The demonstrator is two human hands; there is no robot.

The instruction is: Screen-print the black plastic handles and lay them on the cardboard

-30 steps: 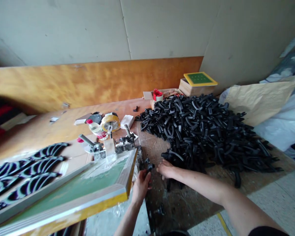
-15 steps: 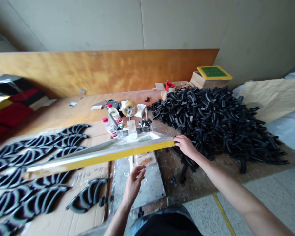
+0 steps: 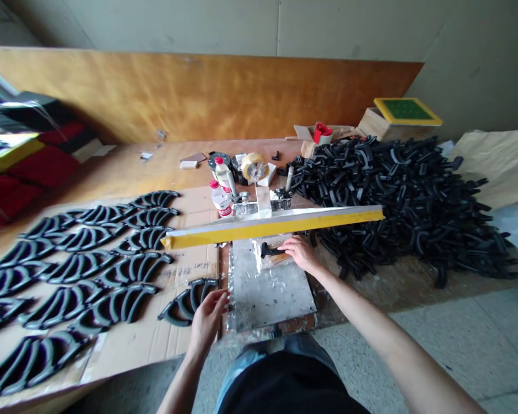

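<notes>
The left hand [image 3: 206,315] hangs by the scuffed grey plate's [image 3: 271,296] left edge, fingers loosely bent, a narrow gap at the thumb. The right hand [image 3: 301,253] reaches forward, pinching a smooth black handle [image 3: 269,250] at the plate's far edge. Beyond stand a yellow-sided frame [image 3: 280,227], red-capped bottles [image 3: 219,197], a tangled heap [image 3: 406,190] and, near the counter's [image 3: 142,169] back edge, a wooden box [image 3: 379,123], contents hidden.

The head camera looks forward, down across a worktable [image 3: 129,172].
</notes>
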